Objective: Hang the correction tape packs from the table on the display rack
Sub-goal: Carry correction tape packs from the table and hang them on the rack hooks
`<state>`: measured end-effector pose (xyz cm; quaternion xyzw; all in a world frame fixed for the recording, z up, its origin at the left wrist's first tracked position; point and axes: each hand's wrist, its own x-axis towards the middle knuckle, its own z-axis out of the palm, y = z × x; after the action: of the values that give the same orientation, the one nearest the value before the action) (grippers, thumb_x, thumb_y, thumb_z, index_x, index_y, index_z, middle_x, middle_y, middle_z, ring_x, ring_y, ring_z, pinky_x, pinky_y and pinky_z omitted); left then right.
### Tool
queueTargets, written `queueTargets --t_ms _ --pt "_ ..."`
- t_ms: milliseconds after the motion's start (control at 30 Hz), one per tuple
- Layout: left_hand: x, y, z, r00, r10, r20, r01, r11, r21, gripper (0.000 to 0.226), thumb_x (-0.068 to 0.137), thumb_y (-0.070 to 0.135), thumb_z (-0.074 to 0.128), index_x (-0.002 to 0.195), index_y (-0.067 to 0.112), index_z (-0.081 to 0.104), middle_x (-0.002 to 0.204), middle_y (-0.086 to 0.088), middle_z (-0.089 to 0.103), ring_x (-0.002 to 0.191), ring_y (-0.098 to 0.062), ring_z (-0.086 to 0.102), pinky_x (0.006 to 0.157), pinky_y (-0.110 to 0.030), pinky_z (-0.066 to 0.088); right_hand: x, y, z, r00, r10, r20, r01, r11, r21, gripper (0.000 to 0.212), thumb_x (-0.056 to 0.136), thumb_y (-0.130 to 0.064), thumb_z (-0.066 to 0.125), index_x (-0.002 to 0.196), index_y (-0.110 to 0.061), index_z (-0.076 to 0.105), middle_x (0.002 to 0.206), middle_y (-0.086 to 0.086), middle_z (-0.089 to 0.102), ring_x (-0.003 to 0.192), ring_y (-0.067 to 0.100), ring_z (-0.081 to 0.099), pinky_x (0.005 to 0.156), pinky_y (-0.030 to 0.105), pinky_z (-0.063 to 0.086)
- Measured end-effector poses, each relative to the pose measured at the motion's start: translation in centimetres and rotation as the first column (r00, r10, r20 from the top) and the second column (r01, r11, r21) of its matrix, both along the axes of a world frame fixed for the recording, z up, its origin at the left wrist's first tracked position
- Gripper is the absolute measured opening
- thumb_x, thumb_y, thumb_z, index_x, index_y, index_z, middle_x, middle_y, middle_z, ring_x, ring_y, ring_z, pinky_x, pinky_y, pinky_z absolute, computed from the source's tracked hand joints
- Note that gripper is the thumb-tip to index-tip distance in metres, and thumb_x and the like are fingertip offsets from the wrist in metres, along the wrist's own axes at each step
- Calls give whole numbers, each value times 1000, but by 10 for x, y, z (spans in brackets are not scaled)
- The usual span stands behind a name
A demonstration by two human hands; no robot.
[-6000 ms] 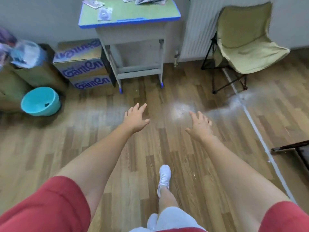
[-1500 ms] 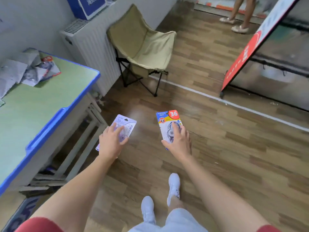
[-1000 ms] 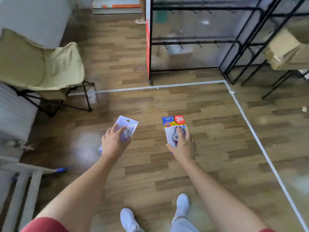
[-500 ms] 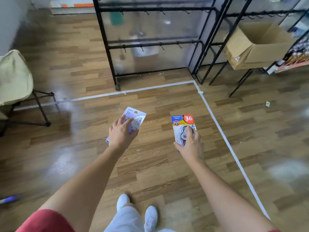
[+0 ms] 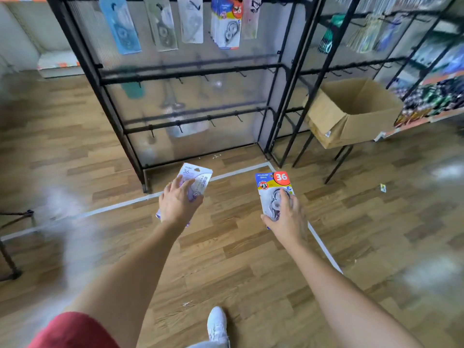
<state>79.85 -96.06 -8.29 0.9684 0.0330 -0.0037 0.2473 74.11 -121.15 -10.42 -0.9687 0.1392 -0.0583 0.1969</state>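
Note:
My left hand [image 5: 177, 203] holds a pale purple correction tape pack [image 5: 198, 178] marked 36, tilted to the right. My right hand [image 5: 286, 217] grips a blue and yellow correction tape pack [image 5: 272, 183] with a red 36 badge, held upright. Both hands are out in front of me above the wooden floor. The black display rack [image 5: 185, 74] stands straight ahead, a step away. Several packs [image 5: 226, 23] hang on its top row. Its middle and lower bars carry bare hooks [image 5: 209, 120].
An open cardboard box [image 5: 351, 114] sits on a black stand to the right of the rack. More racks with hung goods [image 5: 371, 31] stand at the far right. White tape lines [image 5: 324, 247] cross the floor. A chair leg [image 5: 10, 262] shows at the left edge.
I have turned from the table, picked up one pack in each hand, and walked toward the rack. It is now closer and its top row of hung packs has come into view.

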Motion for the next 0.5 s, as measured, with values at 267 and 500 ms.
queueTargets --t_ms 267,500 --pt "141 -40 39 980 97 173 -88 994 -62 50 87 32 62 135 20 52 151 -7 33 134 -29 31 107 -39 23 150 -42 38 995 15 98 -17 1000 21 83 73 -35 77 142 -10 37 134 14 43 121 33 41 95 43 40" --pt "256 -71 51 964 139 226 -134 990 -37 51 89 37 59 138 24 49 153 -6 31 135 -29 30 107 -40 24 291 -71 55 977 92 190 -96 995 14 82 74 -38 76 141 -11 36 134 15 43 122 33 41 94 43 40"
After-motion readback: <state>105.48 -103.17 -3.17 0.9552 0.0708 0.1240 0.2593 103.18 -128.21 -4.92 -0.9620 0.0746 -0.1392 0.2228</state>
